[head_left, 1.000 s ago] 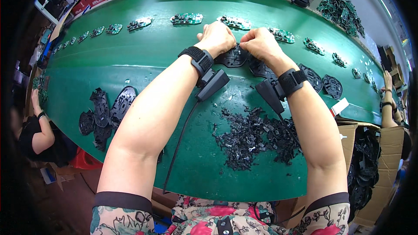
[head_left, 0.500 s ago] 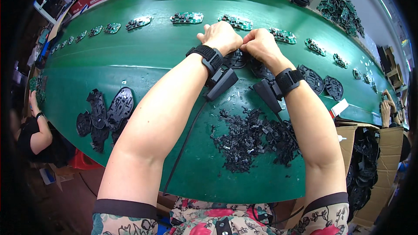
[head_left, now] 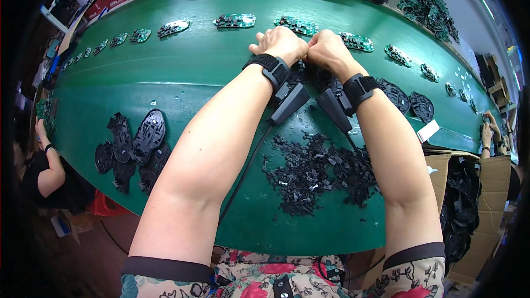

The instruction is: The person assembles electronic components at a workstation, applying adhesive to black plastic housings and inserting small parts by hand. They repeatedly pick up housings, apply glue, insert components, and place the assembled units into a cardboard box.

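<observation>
My left hand [head_left: 280, 43] and my right hand [head_left: 329, 49] meet above the green table, fingers curled in and fingertips touching or nearly so. What they pinch, if anything, is hidden behind the knuckles. Beneath them lie dark plastic shells [head_left: 298, 73], partly covered by hands and wrist gear. Just beyond, a green circuit board [head_left: 297, 24] with black components lies in a long curved row of similar boards. Black straps with box-shaped devices circle both wrists. Between my forearms spreads a heap of small black plastic parts [head_left: 301, 179], with a few pale pieces among them.
Black molded shells [head_left: 149, 135] lie left of my left arm, and others [head_left: 393, 98] right of my right wrist. A cardboard box [head_left: 488, 204] of black parts stands at the right. Cables trail from the wrist devices. Other people's hands [head_left: 486, 132] work at both sides.
My right hand has shifted slightly up and left, closing in on my left hand. Both wrists have turned a little. The whole view has moved slightly.
</observation>
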Demonstrator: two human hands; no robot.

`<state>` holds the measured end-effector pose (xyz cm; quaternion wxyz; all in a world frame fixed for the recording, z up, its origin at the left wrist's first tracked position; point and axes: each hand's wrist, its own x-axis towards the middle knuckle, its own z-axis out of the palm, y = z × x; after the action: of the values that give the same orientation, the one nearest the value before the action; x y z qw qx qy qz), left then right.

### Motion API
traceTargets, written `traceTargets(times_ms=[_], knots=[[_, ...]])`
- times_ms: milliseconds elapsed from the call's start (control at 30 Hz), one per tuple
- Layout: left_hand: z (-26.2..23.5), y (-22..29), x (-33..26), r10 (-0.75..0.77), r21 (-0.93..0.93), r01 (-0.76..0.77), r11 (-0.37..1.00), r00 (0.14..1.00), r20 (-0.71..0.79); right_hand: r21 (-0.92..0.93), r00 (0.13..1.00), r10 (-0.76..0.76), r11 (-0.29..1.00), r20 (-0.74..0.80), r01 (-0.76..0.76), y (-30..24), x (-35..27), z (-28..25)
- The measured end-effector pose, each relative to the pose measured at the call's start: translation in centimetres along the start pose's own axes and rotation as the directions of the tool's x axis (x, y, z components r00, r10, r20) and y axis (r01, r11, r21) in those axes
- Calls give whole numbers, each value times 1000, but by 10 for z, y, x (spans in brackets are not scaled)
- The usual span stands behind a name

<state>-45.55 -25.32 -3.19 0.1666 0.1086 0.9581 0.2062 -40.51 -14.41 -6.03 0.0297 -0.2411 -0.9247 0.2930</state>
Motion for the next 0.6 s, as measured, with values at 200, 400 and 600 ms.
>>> traceTargets(times_ms=[200,400,600], knots=[[-5,-25,19,238,-128,-239,963,971,-26,-24,987,-46,998,152,50,-8,0,-20],[-88,-71,-46,580,-300,-573,762,811,-74,69,972,-226,971,-56,230,-15,-74,-90],[-135,-173,-129,459,-159,-462,873,887,-54,98,975,-217,972,35,213,-3,-170,-95]])
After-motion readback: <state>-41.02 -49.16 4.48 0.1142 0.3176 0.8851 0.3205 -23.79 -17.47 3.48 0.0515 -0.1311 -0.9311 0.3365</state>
